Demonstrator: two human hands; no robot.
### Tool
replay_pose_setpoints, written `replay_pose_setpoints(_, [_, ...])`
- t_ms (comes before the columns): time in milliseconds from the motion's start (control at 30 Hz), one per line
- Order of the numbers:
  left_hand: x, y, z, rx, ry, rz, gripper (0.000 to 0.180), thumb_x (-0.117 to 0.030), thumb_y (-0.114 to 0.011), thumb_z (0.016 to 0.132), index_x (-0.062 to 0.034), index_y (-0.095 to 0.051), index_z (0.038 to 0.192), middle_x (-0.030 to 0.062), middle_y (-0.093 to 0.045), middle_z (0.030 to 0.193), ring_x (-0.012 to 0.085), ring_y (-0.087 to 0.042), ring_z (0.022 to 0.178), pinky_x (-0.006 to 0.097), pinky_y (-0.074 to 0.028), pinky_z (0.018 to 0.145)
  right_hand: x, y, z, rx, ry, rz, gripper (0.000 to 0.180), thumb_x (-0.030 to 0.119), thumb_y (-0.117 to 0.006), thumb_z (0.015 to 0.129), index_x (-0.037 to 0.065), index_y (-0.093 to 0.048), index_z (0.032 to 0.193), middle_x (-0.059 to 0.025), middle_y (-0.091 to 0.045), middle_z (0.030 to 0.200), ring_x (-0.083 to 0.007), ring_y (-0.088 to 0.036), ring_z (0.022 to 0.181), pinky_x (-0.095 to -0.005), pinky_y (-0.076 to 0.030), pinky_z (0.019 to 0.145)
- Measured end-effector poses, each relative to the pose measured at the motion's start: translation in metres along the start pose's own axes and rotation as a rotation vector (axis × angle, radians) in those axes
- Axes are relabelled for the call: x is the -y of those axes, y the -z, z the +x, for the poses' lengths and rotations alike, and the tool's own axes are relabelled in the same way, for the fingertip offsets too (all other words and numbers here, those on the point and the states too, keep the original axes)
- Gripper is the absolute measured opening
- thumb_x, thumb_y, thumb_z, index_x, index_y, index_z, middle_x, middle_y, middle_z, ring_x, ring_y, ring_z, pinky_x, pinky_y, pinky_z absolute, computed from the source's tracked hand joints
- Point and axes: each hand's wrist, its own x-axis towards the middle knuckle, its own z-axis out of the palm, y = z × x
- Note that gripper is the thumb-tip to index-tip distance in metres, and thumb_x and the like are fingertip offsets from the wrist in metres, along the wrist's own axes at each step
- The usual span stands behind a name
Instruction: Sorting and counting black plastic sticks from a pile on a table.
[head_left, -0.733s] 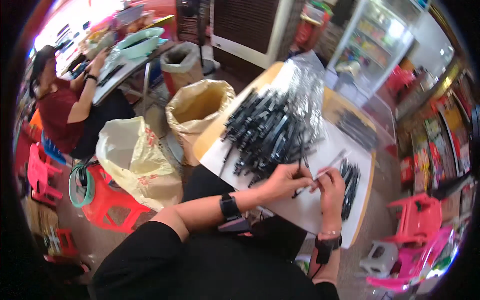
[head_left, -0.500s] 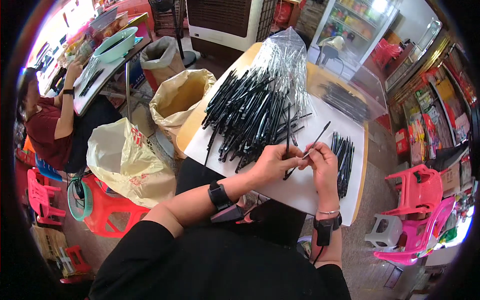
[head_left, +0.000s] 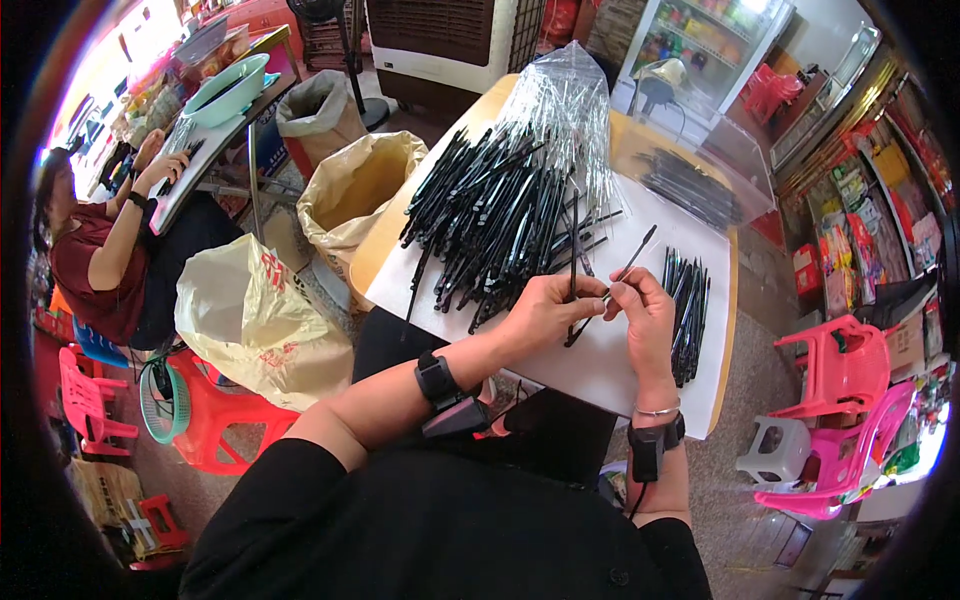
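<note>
My left hand point(head_left: 548, 314) is closed on a slim black stick point(head_left: 574, 232), which stands out above and below the fingers. With thumb and fingertips pinched, my right hand point(head_left: 645, 312) grips another thin black stick point(head_left: 638, 249) that slants up to the right and has a thicker dark tip. The fingertips of both hands almost meet. Just beyond them, a big loose heap of black sticks point(head_left: 490, 220) covers the left of the white-topped table point(head_left: 640, 395). To the right of my right hand lies a smaller row of black sticks point(head_left: 687, 315), side by side.
A clear plastic bag point(head_left: 565, 95) of sticks lies behind the heap. At the far right corner, more dark sticks lie by a clear plastic box point(head_left: 735, 165). Open sacks point(head_left: 355, 190) stand left of the table. A person point(head_left: 95, 255) works at another table. Plastic chairs point(head_left: 835, 365) stand right.
My hands stay close together, and the stick in my right hand has tilted slightly. The person at the left has moved a hand onto the sticks on their table.
</note>
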Motion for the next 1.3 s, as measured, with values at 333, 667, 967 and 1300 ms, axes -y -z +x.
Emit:
replay_pose_setpoints(333, [0.014,0.002,0.005,0.013,-0.122,0.075,0.016,-0.006,-0.065,0.085,0.0008,-0.062,0.099,-0.0011,-0.062,0.084,0.0044,-0.053,0.076,0.021,-0.046,0.067,-0.008,-0.008,-0.002,-0.068,0.16,-0.37,0.017,0.016,-0.05,0.093,0.0,-0.053,0.087,-0.0039,-0.05,0.075,-0.0098,-0.046,0.059,-0.0241,-0.04,0.055])
replay_pose_setpoints(667, [-0.003,-0.006,-0.003,0.094,-0.119,0.357,0.027,-0.014,-0.062,0.086,-0.0002,-0.055,0.108,0.0033,-0.058,0.076,0.0085,-0.05,0.069,0.027,-0.044,0.062,-0.002,-0.009,0.001,-0.159,0.013,-0.285,0.022,0.02,-0.053,0.091,-0.001,-0.057,0.094,-0.0074,-0.057,0.078,-0.0122,-0.053,0.065,-0.0267,-0.044,0.059])
replay_pose_setpoints(967, [-0.007,-0.003,-0.004,0.308,-0.212,0.498,0.037,-0.021,-0.063,0.086,-0.0014,-0.055,0.117,0.0126,-0.066,0.093,0.0168,-0.061,0.082,0.031,-0.048,0.075,0.005,0.002,-0.019,-0.26,0.058,-0.755,0.021,0.018,-0.06,0.081,-0.002,-0.056,0.078,-0.0184,-0.059,0.075,-0.0338,-0.058,0.068,-0.0395,-0.045,0.061])
replay_pose_setpoints(1300, [0.016,-0.002,0.002,0.178,-0.339,0.46,0.027,-0.021,-0.064,0.083,-0.004,-0.062,0.104,0.0145,-0.066,0.084,0.029,-0.064,0.078,0.036,-0.049,0.071,0.008,0.084,-0.007,-0.31,-0.092,-1.409,0.028,0.027,-0.058,0.083,0.0,-0.059,0.085,-0.02,-0.063,0.08,-0.038,-0.06,0.078,-0.0453,-0.046,0.072])
